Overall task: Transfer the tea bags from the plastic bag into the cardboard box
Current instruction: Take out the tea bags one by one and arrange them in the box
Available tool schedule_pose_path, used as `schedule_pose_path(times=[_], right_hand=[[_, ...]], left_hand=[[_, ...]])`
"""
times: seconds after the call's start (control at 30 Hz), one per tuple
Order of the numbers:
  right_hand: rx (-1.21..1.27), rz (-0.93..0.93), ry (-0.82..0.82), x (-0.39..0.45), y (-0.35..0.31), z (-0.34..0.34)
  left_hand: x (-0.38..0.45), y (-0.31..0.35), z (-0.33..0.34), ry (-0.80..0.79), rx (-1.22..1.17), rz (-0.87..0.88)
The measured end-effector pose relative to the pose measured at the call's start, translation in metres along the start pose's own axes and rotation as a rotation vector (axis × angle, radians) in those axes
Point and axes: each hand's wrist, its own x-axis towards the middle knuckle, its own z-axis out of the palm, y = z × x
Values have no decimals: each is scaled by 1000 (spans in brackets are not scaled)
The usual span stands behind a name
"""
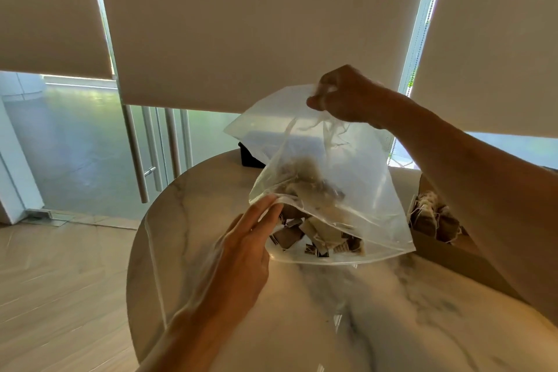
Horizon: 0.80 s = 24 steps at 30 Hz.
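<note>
Right hand (344,96) pinches white strings high above the clear plastic bag (356,190), left hand (241,248) holds its mouth; many tea bags (317,232) remain inside, some already in the brown cardboard box (453,251) right of it.

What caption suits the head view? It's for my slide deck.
Right hand lifts tea bags by their strings inside the plastic bag; left hand holds its rim; cardboard box waits beside.
</note>
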Motion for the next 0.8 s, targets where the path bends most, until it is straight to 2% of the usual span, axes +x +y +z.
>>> schedule_pose_path(times=[0.17, 0.27, 0.43, 0.53, 0.6, 0.7, 0.8], right_hand=[[31, -22, 98, 0, 10, -5], [-80, -20, 69, 0, 21, 1], [-118, -15, 60, -8, 33, 20], [-235, -61, 155, -28, 34, 20], [-155, -140, 208, -58, 29, 14], [-93, -231, 91, -119, 32, 14], [-320, -253, -104, -156, 56, 25]], left_hand=[[0, 3, 3, -24, -35, -4], [0, 5, 3, -36, -56, 2], [-2, 9, 1, -47, -59, 26], [-2, 9, 0, -50, -71, 30], [-2, 9, 0, -57, -61, 40], [-1, 7, 1, -77, -32, 59], [-2, 6, 0, -79, -32, 58]])
